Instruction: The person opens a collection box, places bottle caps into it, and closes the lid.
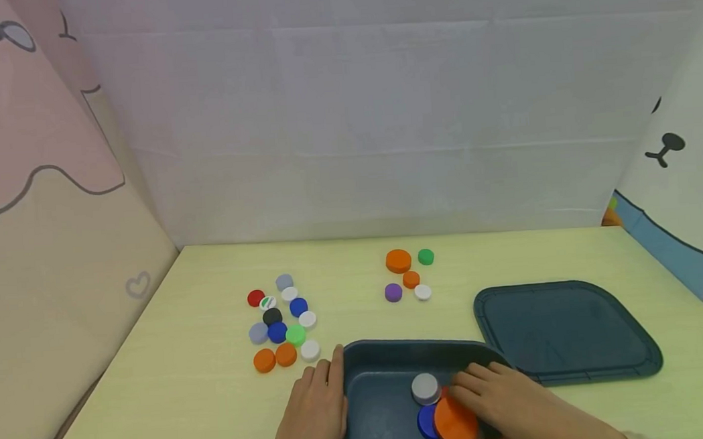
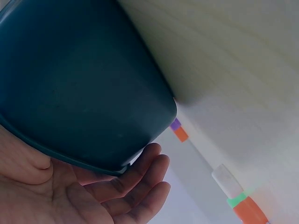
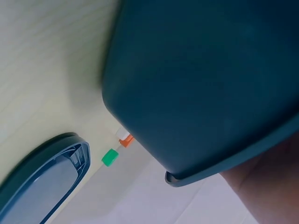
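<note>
My left hand (image 1: 315, 413) grips the left rim of a dark blue-grey bin (image 1: 408, 347); in the left wrist view its fingers (image 2: 159, 163) bend around the rim corner of the bin (image 2: 88, 88). Inside the bin, my right hand (image 1: 504, 401) holds the right edge of a large orange cap (image 1: 454, 423), fingers above and thumb below. That cap overlaps a blue cap (image 1: 427, 423); a grey-white cap (image 1: 425, 388) and a partly hidden red one lie beside it. The right wrist view shows the bin's outer wall (image 3: 196, 84), which hides the fingers.
Several mixed-colour caps, including a black one (image 1: 272, 317), lie left of the bin. Behind it are a large orange cap (image 1: 398, 261), a green one (image 1: 425, 256) and several others. A dark lid (image 1: 566, 330) rests at right.
</note>
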`<action>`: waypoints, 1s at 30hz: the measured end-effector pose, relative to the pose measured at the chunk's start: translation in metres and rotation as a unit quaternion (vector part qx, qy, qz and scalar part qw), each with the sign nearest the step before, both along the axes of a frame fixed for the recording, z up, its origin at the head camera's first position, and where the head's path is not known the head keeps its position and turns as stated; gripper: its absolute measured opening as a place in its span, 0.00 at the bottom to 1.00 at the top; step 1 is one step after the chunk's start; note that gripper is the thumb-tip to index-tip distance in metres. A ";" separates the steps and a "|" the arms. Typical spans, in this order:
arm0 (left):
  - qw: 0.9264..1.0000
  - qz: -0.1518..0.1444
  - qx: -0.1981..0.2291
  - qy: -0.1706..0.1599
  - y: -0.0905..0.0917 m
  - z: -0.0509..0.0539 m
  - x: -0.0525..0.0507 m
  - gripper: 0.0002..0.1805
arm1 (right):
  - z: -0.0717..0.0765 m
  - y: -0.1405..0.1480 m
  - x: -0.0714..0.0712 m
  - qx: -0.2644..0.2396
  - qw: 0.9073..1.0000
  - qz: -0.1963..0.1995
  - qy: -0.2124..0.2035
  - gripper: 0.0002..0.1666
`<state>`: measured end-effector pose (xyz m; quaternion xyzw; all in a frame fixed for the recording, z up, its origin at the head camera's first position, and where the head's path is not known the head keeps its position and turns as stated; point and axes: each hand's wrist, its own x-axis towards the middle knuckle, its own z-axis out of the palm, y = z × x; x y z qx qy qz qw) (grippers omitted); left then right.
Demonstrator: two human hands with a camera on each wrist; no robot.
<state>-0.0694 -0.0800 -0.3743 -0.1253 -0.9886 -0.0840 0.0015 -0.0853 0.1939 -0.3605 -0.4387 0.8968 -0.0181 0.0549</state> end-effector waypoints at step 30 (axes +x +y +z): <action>1.000 -0.002 0.004 -0.011 0.000 0.002 0.000 0.31 | 0.013 -0.002 0.002 -0.041 0.997 -0.005 -0.061 0.25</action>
